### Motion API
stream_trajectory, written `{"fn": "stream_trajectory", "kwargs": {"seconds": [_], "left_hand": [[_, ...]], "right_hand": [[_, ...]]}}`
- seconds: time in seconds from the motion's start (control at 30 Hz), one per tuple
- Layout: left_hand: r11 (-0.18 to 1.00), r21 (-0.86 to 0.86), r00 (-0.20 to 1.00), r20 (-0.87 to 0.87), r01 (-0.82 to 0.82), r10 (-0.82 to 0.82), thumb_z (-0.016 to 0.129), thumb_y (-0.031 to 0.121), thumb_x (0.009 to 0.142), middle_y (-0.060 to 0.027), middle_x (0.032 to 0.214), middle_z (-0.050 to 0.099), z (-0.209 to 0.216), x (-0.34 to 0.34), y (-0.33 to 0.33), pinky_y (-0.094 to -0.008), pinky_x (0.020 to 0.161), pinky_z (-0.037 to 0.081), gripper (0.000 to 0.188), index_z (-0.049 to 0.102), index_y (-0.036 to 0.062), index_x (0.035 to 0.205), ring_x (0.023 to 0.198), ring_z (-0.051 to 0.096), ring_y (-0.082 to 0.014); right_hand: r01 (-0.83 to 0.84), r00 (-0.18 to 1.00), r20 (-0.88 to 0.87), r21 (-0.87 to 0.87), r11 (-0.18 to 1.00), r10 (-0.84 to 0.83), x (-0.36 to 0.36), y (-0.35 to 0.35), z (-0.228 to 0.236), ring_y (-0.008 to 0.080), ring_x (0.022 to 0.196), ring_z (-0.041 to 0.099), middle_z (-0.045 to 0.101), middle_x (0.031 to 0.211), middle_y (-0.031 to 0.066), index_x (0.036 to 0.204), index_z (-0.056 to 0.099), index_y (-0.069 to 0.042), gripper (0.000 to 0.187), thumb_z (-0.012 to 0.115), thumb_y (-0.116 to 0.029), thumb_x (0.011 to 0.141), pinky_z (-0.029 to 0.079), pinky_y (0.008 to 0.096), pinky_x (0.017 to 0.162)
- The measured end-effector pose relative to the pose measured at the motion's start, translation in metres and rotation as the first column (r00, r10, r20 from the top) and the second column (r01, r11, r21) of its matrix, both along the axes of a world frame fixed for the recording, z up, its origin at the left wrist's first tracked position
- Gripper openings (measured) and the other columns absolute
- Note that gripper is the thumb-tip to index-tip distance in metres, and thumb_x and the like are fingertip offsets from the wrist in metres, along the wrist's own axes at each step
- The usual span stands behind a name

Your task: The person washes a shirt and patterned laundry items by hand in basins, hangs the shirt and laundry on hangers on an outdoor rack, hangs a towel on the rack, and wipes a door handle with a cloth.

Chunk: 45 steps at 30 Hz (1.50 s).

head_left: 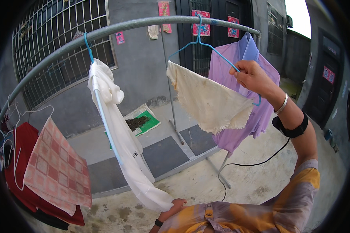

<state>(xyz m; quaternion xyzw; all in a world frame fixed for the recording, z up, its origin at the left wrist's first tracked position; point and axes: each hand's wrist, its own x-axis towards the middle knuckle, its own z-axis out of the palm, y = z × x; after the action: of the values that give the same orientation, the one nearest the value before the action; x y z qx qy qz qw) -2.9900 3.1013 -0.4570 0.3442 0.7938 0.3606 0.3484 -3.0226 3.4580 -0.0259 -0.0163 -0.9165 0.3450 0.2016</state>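
Note:
My right hand [252, 77] is raised, its fingers closed on the sloping right arm of a blue hanger [212, 44] hooked over a grey metal rail [144, 23]. A cream cloth with frayed edges [210, 97] hangs from this hanger. Behind it is a lilac shirt [225, 62] with a blue collar. My left hand [177, 204] is low, at the bottom end of a long white garment [116, 128]; its fingers are partly hidden, so I cannot tell whether it grips the fabric. That garment hangs on another blue hanger [90, 48].
At the left, a pink checked towel [58, 163] and a dark red garment [21, 155] hang beside white wire hangers [17, 116]. A green and white sack [146, 126] with dark dried matter lies by the grey wall. A black cable [256, 163] runs from my right armband.

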Motion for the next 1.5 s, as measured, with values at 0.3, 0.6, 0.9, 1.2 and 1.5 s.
{"fn": "stream_trajectory", "kwargs": {"seconds": [0.3, 0.6, 0.9, 1.2, 1.5], "left_hand": [[0.993, -0.081, 0.985, -0.142, 0.087, -0.097, 0.059, 0.025, 0.075, -0.0174, 0.084, 0.059, -0.006, -0.024, -0.008, -0.0384, 0.069, 0.045, 0.029, 0.055, 0.0006, 0.091, 0.08, 0.056, -0.0324], [0.979, -0.201, 0.923, -0.37, 0.036, -0.11, 0.064, 0.029, 0.068, -0.0155, 0.081, 0.058, -0.007, -0.04, 0.007, -0.0398, 0.069, 0.045, 0.029, 0.06, 0.0052, 0.084, 0.08, 0.055, -0.0316], [0.91, 0.106, 0.801, -0.442, -0.4, 0.404, 0.073, 0.024, 0.061, -0.0101, 0.078, 0.055, -0.03, -0.034, 0.031, -0.0391, 0.064, 0.042, 0.03, 0.059, 0.009, 0.082, 0.078, 0.052, -0.0285], [0.763, -0.029, 0.725, -0.34, -0.645, 0.599, 0.071, 0.011, 0.065, -0.0108, 0.086, 0.054, -0.027, -0.039, 0.023, -0.0277, 0.056, 0.047, 0.026, 0.058, 0.0056, 0.087, 0.077, 0.055, -0.0234], [0.498, -0.101, 0.489, -0.426, -0.861, 0.761, 0.068, 0.016, 0.067, -0.012, 0.085, 0.058, -0.064, -0.09, -0.009, -0.0327, 0.061, 0.048, 0.025, 0.059, 0.0055, 0.088, 0.077, 0.057, -0.0259]], "right_hand": [[-0.011, 0.915, -0.399, -0.154, 0.988, -0.052, 0.001, 0.0, -0.01, 0.0015, 0.048, 0.033, 0.041, 0.054, -0.005, 0.081, 0.057, 0.003, 0.011, 0.051, -0.007, 0.082, 0.024, 0.0194, 0.041], [-0.09, 0.99, -0.134, -0.355, 0.93, 0.044, -0.015, 0.017, -0.13, 0.0022, 0.047, 0.034, 0.042, 0.052, -0.0042, 0.077, 0.056, 0.002, 0.011, 0.053, -0.008, 0.081, 0.025, 0.0208, 0.041], [-0.161, 0.969, 0.031, -0.676, 0.719, 0.246, -0.151, 0.062, -0.182, 0.0042, 0.044, 0.036, 0.043, 0.052, -0.0019, 0.071, 0.055, 0.0, 0.013, 0.054, -0.009, 0.081, 0.026, 0.0216, 0.039], [-0.244, 0.969, -0.184, -0.626, 0.741, 0.164, -0.354, 0.052, -0.209, 0.0123, 0.05, 0.045, 0.05, 0.051, 0.0049, 0.061, 0.057, 0.0, 0.018, 0.054, -0.012, 0.074, 0.036, 0.0312, 0.047], [-0.227, 0.943, -0.33, -0.544, 0.808, 0.043, -0.571, 0.005, -0.145, 0.0284, 0.062, 0.06, 0.06, 0.065, 0.0185, 0.068, 0.061, 0.002, 0.016, 0.05, -0.01, 0.069, 0.046, 0.0376, 0.061]]}}
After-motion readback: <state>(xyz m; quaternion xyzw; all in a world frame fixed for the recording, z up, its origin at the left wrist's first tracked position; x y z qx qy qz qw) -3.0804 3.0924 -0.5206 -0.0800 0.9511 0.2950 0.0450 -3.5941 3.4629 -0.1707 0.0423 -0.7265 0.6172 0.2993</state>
